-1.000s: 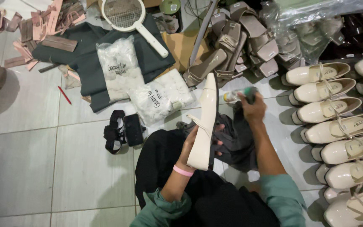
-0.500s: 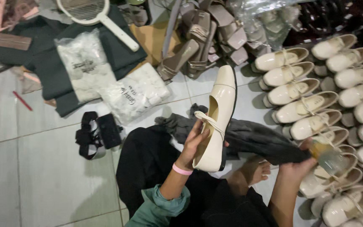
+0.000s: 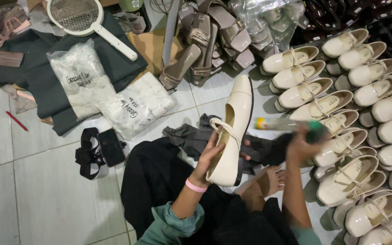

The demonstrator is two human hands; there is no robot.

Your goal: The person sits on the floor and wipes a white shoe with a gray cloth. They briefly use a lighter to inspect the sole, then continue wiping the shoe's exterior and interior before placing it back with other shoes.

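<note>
Holding, in the left hand (image 3: 209, 156): one cream glossy strapped flat shoe (image 3: 230, 131), toe pointing away, fingers clamped round its heel end; it sat nearer the body half a second ago and now lies flatter, further out over the floor.

Left of that grip: two clear bags of white padding (image 3: 83, 79) and one black strap bundle (image 3: 97, 150). Beyond these, one white mesh racket swatter (image 3: 79, 16) on dark cloth.

Right of the shoe: the right hand (image 3: 301, 144), closed on a dark rag and one clear bottle with a green cap (image 3: 286, 124), has swung in from the far right to just beside the shoe; work on the shoe looks resumed.

Further right: roughly twenty matching cream shoes (image 3: 364, 113) in rows; count uncertain.
</note>
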